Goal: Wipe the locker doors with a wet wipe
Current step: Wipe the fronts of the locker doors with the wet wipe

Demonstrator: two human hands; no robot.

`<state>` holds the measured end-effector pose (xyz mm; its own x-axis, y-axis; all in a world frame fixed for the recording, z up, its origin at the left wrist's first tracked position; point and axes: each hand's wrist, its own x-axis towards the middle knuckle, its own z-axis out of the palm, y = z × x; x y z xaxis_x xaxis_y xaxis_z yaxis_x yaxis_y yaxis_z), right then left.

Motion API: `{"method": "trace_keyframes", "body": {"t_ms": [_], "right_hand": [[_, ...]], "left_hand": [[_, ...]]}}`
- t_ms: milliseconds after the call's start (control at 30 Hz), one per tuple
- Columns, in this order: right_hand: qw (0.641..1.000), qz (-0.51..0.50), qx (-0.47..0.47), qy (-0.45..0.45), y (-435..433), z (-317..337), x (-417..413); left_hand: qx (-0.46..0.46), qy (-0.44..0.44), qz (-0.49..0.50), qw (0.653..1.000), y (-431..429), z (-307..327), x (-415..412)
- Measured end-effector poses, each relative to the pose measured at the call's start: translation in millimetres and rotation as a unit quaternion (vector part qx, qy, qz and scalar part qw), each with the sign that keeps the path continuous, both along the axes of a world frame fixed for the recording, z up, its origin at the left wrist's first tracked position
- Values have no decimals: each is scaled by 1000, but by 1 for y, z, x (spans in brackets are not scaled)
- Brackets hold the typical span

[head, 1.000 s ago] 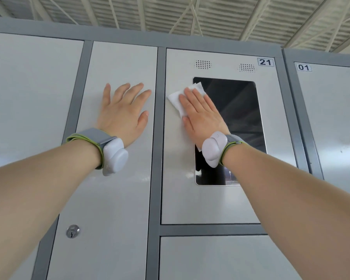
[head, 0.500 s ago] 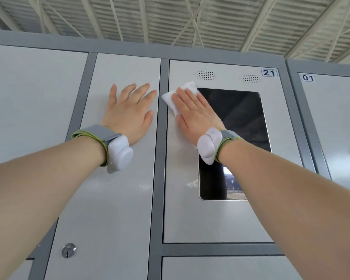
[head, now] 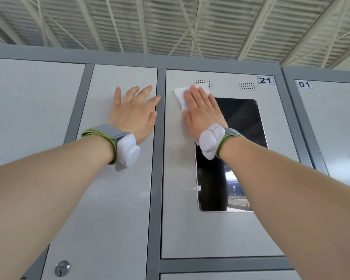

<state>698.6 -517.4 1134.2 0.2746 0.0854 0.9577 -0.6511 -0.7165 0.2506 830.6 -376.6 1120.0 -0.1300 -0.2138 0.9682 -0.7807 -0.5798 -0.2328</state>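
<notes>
Fingers of the right grip (head: 202, 110) lay straight and together, curled round nothing, its flat palm pressing a white folded wet wipe (head: 180, 96) against the top left of the pale grey metal locker door (head: 178, 178) numbered 21, just above the dark glass panel (head: 245, 128). The left grip (head: 132, 116), spread open and empty, braced flat on the neighbouring pale grey door (head: 117, 199). Good wiping here likely called for even pressure, overlapping strokes along the top strip, and a flat, uncrumpled wipe.
</notes>
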Motion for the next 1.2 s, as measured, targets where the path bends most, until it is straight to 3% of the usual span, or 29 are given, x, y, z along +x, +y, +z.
{"method": "trace_keyframes", "body": {"t_ms": [233,500,767,1200], "right_hand": [[999,-6,31,-8,6,29,6],[996,3,-58,62,1,13,-1],[997,17,36,-58,-8,27,-3],[999,0,18,-33,6,63,15]], "left_hand": [[-6,9,0,1000,0,14,4],[6,7,3,1000,-4,14,6],[11,-2,-13,1000,-3,15,11],[28,-17,-15,999,-6,16,11]]}}
